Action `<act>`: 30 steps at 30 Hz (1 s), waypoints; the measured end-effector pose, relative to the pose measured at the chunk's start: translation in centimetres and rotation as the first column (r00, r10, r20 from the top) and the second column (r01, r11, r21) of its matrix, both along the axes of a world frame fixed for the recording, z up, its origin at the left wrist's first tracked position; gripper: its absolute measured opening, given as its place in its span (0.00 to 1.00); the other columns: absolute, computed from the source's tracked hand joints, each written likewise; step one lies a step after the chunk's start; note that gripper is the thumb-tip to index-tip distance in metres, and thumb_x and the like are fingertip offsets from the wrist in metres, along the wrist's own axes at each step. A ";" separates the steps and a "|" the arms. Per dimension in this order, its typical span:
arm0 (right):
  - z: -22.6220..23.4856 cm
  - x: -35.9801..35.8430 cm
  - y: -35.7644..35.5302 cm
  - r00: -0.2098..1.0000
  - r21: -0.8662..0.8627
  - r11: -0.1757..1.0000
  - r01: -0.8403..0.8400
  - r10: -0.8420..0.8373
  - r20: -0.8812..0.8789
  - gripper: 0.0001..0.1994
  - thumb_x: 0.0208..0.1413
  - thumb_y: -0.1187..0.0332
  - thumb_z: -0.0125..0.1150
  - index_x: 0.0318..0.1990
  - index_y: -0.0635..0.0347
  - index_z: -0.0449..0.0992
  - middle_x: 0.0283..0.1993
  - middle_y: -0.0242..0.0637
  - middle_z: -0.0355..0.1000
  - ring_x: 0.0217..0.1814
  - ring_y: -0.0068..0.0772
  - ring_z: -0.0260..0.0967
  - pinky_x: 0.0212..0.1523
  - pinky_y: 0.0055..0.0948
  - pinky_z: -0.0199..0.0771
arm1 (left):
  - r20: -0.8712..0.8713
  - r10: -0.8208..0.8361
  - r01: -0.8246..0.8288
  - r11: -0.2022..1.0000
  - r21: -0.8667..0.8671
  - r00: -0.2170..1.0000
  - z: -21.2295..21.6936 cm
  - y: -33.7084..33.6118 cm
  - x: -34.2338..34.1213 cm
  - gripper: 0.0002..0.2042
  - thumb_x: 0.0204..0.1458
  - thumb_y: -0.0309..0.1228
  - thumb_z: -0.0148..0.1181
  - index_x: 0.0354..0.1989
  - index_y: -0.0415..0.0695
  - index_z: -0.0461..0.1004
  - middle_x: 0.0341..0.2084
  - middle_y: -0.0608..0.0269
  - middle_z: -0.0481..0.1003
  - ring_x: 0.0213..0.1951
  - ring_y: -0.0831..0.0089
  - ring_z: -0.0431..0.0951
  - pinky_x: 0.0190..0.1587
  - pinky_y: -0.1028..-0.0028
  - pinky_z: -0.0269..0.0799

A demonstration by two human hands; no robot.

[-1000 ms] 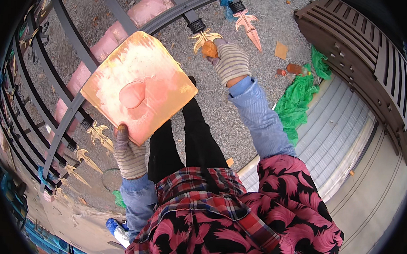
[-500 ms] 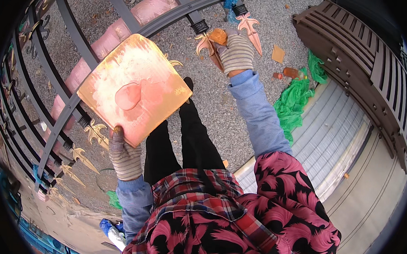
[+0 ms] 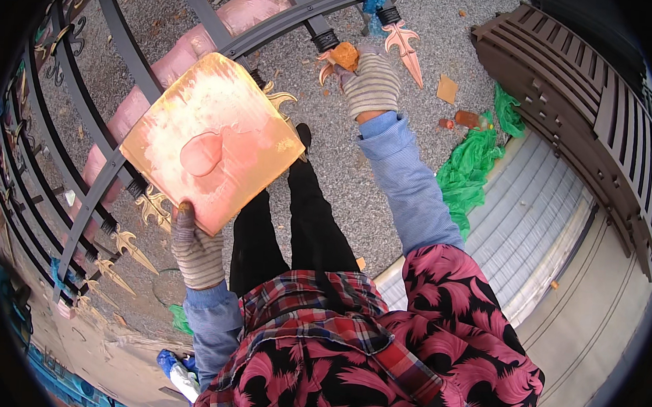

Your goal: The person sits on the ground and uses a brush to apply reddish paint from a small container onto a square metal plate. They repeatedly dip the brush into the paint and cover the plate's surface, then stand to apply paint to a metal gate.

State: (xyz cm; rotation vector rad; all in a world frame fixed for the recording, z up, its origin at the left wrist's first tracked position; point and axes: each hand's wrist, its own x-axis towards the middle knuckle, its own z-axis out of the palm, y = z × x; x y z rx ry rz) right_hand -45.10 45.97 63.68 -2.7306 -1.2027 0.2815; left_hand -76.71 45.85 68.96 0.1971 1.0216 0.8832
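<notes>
My left hand (image 3: 198, 252), in a striped knit glove, grips the near edge of a square board (image 3: 160, 139) that looks like cardboard. Wet pink paint (image 3: 202, 154) lies in a puddle on its face, with pink and pale smears around it. In a matching glove, my right hand (image 3: 373, 86) holds an orange sponge (image 3: 345, 55) against a spear-shaped fence finial (image 3: 325, 72). Glove and sponge cover most of that finial. Just right of it, a neighbouring finial (image 3: 403, 49) is coppery pink. Gold finials (image 3: 133, 249) line the rail left of the board.
A dark metal fence panel (image 3: 114, 26) lies at the left and top, over a long pink wrapped roll (image 3: 179, 56). Brown slatted panels (image 3: 568, 76) are stacked at right. Green plastic (image 3: 466, 174) and a bottle (image 3: 469, 119) lie on the gravel near a white ribbed sheet (image 3: 536, 207).
My right hand and the sponge have shifted slightly left and up along the finial, hiding more of its point. My left hand and the board have barely moved.
</notes>
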 end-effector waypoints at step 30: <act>-0.9 -0.1 -0.3 0.995 0.123 0.988 0.092 -0.085 -0.057 0.20 0.39 0.61 0.68 0.41 0.60 0.73 0.36 0.45 0.73 0.38 0.45 0.71 0.38 0.38 0.72 | -0.011 0.017 -0.018 1.000 -0.014 1.000 -0.3 -0.4 -0.3 0.28 0.49 0.31 0.58 0.58 0.36 0.56 0.54 0.57 0.63 0.56 0.66 0.63 0.61 0.66 0.55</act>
